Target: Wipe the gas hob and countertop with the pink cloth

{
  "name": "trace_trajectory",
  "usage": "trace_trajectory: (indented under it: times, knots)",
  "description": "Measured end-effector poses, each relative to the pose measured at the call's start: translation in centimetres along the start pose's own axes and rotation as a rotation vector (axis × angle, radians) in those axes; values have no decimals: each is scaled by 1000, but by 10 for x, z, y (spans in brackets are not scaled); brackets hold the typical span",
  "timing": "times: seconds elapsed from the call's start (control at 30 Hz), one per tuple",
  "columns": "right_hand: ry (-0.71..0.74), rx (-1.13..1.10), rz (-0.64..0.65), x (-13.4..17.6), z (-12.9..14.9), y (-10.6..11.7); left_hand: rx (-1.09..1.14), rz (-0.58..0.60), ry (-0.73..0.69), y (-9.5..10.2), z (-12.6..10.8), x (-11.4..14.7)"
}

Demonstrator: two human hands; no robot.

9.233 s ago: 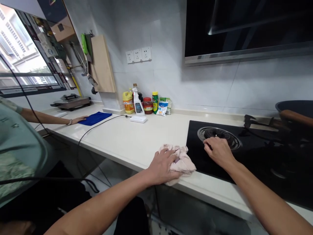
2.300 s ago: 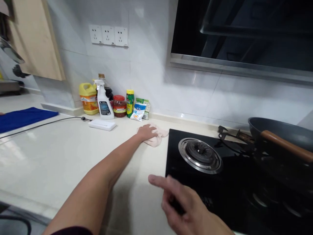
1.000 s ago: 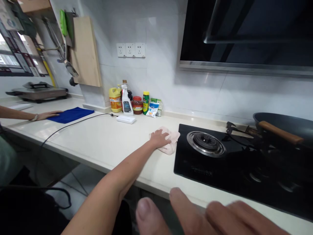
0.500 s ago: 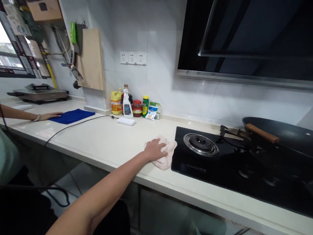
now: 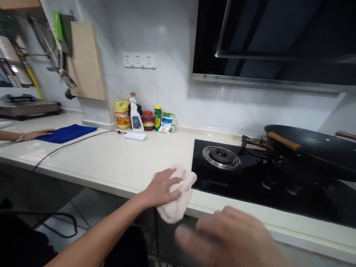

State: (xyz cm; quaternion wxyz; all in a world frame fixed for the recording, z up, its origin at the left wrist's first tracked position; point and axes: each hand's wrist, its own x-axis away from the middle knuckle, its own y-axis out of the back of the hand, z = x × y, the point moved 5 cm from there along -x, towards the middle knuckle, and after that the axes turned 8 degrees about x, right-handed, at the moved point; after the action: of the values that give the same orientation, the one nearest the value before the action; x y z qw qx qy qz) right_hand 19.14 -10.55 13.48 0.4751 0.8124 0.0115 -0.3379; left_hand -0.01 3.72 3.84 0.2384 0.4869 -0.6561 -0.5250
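Near the front edge of the white counter [image 5: 111,163], my left hand [image 5: 160,187] is on a pale pink cloth [image 5: 178,207], its fingers bent over the fabric. Part of the cloth lies beside the hob's left corner and its lower part hangs past the counter edge. My right hand [image 5: 233,237] is in the foreground, blurred by motion, its thumb apart from its fingers and nothing seen in it. To the right of the cloth is the black gas hob [image 5: 200,163].
A wok [image 5: 317,144] with wooden handles sits on the hob's right. Against the wall stand a spray bottle [image 5: 136,118], a yellow jug [image 5: 122,115] and jars. A cable [image 5: 69,142] crosses the counter. At left, another person's hand [image 5: 39,134] rests by a blue cloth [image 5: 66,133].
My left hand has drawn the pink cloth toward the counter's front edge, so it now hangs over. My right hand has come into view from below. The view has shifted slightly right.
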Motion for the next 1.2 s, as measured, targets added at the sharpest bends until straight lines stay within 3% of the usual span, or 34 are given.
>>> trace_trajectory:
  times: [0.1,0.2,0.3,0.37,0.5,0.63,0.73,0.87,1.0,1.2]
  knots:
    - [-186,-17,-47,27,-53,-28,38,4,6,5,0,10]
    - [-379,69,-76,78,-95,-70,83,-11,52,11,5,22]
    - [-555,52,1,130,-122,-113,90,-50,113,17,19,37]
    - [-653,17,6,155,-134,-128,56,-81,141,20,35,46]
    - [-758,-6,-18,174,-142,-131,-58,-170,188,29,82,69]
    - [-721,8,-33,168,-136,-128,-245,-269,382,50,145,99]
    - [-695,19,-42,163,-131,-127,-289,-265,497,70,185,118]
    - [-703,24,-32,163,-129,-127,-234,-255,673,101,216,129]
    - [-727,28,-13,161,-131,-129,-180,-206,903,118,231,117]
    - [-763,46,26,155,-129,-130,-299,-192,813,104,227,36]
